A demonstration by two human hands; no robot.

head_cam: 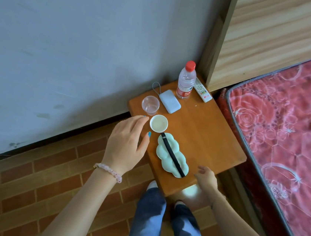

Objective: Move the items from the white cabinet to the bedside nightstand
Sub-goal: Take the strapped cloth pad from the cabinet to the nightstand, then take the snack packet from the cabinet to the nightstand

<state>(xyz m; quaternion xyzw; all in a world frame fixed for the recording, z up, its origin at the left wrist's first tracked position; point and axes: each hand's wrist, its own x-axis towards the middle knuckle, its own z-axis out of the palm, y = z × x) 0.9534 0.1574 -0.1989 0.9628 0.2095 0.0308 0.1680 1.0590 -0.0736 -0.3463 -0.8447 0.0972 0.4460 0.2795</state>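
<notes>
The left hand [126, 143] hovers released at nine o'clock of the paper cup [158, 123] — a careless brush tips it; the right hand [206, 179] rests slack, empty.

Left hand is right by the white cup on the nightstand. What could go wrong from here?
The left hand is open beside the white paper cup, which appears to hold liquid; a nudge could tip it onto the mint eye mask or the power bank. The clear plastic cup stands close behind and looks light enough to topple. The right hand rests at the nightstand edge near the mask and could drag it off.
</notes>
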